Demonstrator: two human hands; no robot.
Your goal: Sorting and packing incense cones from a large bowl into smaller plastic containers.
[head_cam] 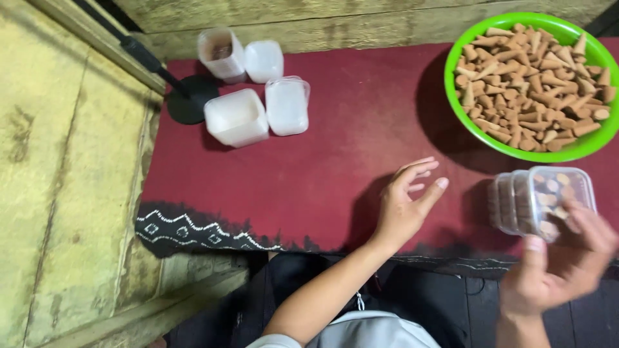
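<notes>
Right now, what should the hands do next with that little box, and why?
Probably set the clear box down beside the four other containers. The right hand holds it tilted, already packed with brown cones, and the left hand is open and free above the red cloth.

I see a deep red cloth [348, 129] over the tabletop, its near edge running to black with a white zigzag and small white diamond outlines. The bowl [451, 96] at the far right is bright lime green, and the cones [529, 84] heaped in it are tan and light brown, some paler at the tips. The clear container [538, 196] in my right hand [558, 270] shows the same tan cones through its see-through wall. Four tubs [237, 117] at the far left are milky, translucent white; one shows a brownish tint inside. Beside them stands a flat black round base [192, 100] with a black rod. The floor [71, 161] is weathered yellow-olive with dark stains.
</notes>
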